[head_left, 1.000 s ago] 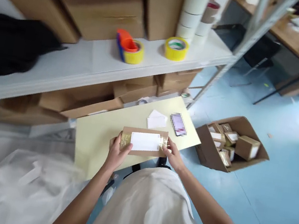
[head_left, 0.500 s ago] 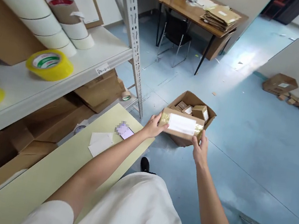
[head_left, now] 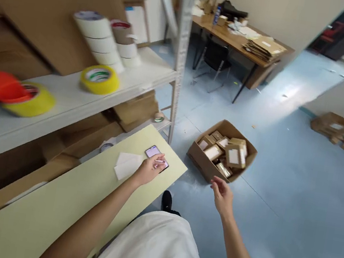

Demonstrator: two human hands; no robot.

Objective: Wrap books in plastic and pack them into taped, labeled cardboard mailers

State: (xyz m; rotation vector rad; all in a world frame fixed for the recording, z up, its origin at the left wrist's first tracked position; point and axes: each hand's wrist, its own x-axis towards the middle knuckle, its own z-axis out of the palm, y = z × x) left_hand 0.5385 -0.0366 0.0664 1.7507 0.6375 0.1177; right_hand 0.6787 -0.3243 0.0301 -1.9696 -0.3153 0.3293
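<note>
My left hand point(head_left: 151, 169) is over the phone point(head_left: 152, 150) on the pale yellow tabletop point(head_left: 88, 194), its loosely bent fingers covering part of the screen. Whether it touches the phone is unclear. White papers point(head_left: 126, 165) lie just left of that hand. My right hand point(head_left: 222, 194) hangs in the air near the front side of an open cardboard box point(head_left: 201, 162) on the floor. Its fingers are slightly curled and hold nothing. Inside the box are several small labelled cartons point(head_left: 234, 155), piled unevenly.
At left, a metal shelf point(head_left: 154, 77) holds white tape rolls point(head_left: 99, 40), yellow tape point(head_left: 100, 79) and an orange tape dispenser point(head_left: 9, 87). Behind are a wooden desk point(head_left: 229, 39) and a black chair point(head_left: 215, 57). Another cardboard box point(head_left: 333, 124) stands by the right wall.
The labelled carton held in both hands has left them, and the box's contents now show plainly. My left hand has moved left to the phone. The view has shifted.
</note>
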